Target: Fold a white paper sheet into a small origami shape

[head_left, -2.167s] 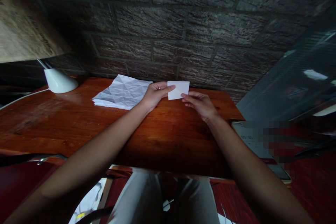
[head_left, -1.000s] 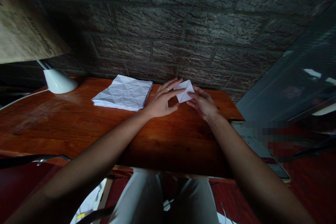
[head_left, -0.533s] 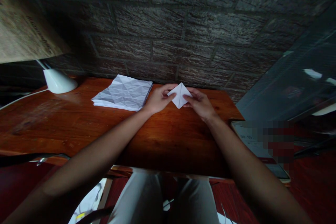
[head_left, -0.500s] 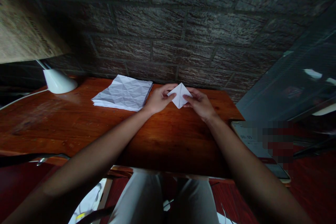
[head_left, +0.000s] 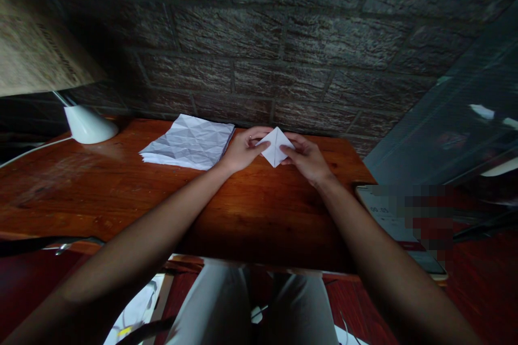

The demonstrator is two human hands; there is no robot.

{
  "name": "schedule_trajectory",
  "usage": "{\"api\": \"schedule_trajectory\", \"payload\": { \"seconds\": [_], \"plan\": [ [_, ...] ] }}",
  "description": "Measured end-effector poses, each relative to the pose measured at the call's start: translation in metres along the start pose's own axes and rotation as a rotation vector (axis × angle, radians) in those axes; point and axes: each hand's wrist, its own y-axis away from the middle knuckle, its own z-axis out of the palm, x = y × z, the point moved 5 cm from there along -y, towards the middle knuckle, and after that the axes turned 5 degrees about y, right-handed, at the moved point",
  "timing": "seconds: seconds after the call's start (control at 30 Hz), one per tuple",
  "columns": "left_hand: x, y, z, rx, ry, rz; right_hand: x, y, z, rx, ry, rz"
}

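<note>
A small white folded paper (head_left: 275, 152), diamond-shaped with a crease down its middle, is held up just over the far part of the wooden table. My left hand (head_left: 245, 150) grips its left corner, thumb on the front face and fingers behind. At the right corner my right hand (head_left: 306, 155) pinches it the same way, thumb in front. The fingers behind the paper are partly hidden. Left of my left hand lies a stack of creased white paper sheets (head_left: 188, 142).
A lamp with a white base (head_left: 91, 126) and tan shade (head_left: 38, 43) stands at the left of the wooden table (head_left: 259, 221). A dark brick wall (head_left: 251, 38) rises behind it. At the right edge lies a device with a lit screen (head_left: 384, 215), partly blurred out.
Almost nothing differs. Both hands hold the folded paper in the same grip, and the whole view has shifted very slightly.
</note>
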Motion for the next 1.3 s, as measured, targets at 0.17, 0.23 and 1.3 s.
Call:
{"api": "schedule_trajectory", "payload": {
  "seconds": [0.17,0.23,1.3],
  "plan": [
    [-0.006,-0.001,-0.003,-0.050,-0.032,0.007,0.003,-0.002,-0.001,-0.009,0.028,-0.012],
    [-0.008,-0.002,-0.004,-0.067,-0.046,0.025,0.004,-0.002,-0.001,-0.016,0.043,-0.023],
    [-0.006,0.003,0.001,-0.131,-0.064,-0.104,0.001,0.002,0.009,-0.068,0.155,-0.027]
  ]
}}
